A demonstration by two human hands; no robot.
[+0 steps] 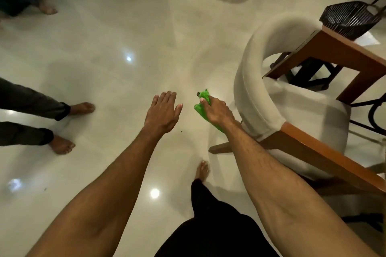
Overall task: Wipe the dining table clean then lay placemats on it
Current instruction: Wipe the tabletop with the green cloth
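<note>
Step in hand, as judged: the wiping stage, with no contact yet made with the bench (344, 50). Only one wooden corner of it was seen, at far right, behind the cream chair (257, 94).

The green cloth (203, 96) was held bunched in the right grip (217, 111), fingers curled round it, above the floor (104, 48) and near the chair back, not touching it. The left grip (161, 111) was held wide, fingers straight, nothing in it.

Next move, as judged: the cloth would have to be carried rightward past the chair and laid flat on the bench top. The chair might first need shifting.

Counts:
- cloth 1
- grips 2
- cream chair 1
- placemats 0 in view
- bystanders' bare feet 3, at left
</note>
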